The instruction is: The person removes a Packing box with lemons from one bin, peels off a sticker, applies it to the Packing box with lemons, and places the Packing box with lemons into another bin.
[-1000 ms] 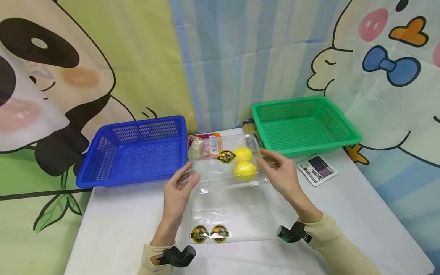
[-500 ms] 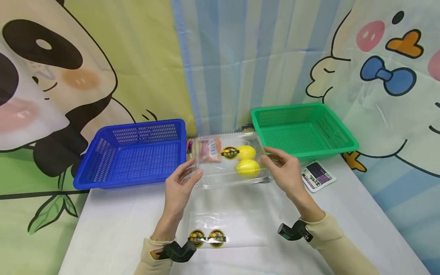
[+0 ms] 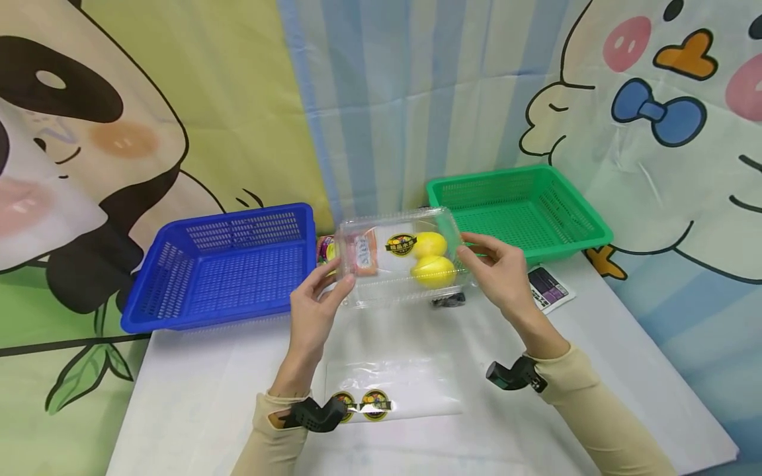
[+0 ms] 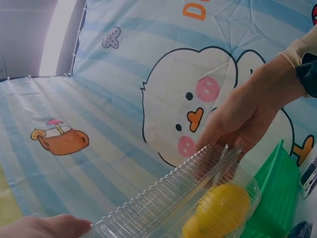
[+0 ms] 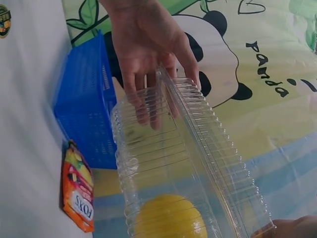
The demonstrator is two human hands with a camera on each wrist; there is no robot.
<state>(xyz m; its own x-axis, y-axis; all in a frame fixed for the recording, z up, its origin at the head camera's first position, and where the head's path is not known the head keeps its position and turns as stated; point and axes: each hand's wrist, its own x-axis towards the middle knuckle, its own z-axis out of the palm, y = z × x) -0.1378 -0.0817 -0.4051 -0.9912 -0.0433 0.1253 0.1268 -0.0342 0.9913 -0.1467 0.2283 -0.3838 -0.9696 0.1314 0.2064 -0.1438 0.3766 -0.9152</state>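
Note:
A clear plastic clamshell box [image 3: 381, 291] with a ribbed rim is held up over the table, closed and tilted. Two yellow lemons [image 3: 433, 272] lie in its right half, and a round black-and-gold sticker [image 3: 401, 244] is on its lid. My left hand [image 3: 312, 304] grips the left end, thumb in front and fingers behind. At the opposite end, my right hand [image 3: 500, 271] pinches the edge beside the lemons. The left wrist view shows the right fingers [image 4: 223, 131] around the box's end; in the right wrist view the left fingers [image 5: 143, 104] show through the plastic.
Blue basket [image 3: 238, 284] stands at left, green basket [image 3: 518, 228] at back right. A flat clear bag [image 3: 417, 390] with two stickers lies in front. A purple-white packet [image 3: 550, 294], a small dark object [image 3: 449, 301] and a colourful snack bag [image 5: 78, 191] are on the table.
Both hands have raised the box slightly and moved it away from the clear bag. The small dark object below it has come into sight. Both hands keep their hold.

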